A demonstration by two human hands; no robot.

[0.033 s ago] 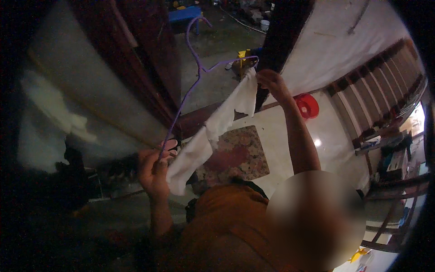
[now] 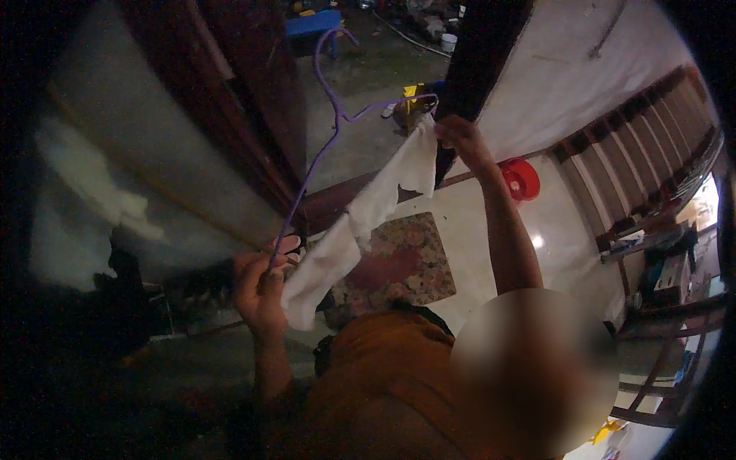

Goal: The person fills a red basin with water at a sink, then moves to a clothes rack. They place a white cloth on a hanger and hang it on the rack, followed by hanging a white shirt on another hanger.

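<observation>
Creased, matt cloth is being shown by the white fabric (image 2: 364, 215) from one to seven o'clock; a smooth, plastic-looking finish by the purple hanger (image 2: 336, 115) near twelve; shiny plastic by the red basin (image 2: 530, 176) at two; smooth gloss by the floor (image 2: 567, 253) at three.

Ok so we looked all over this one and honestly can't read any text, labels, numbers or signs anywhere, it's just too dark and grainy for us to make out any lettering.
</observation>
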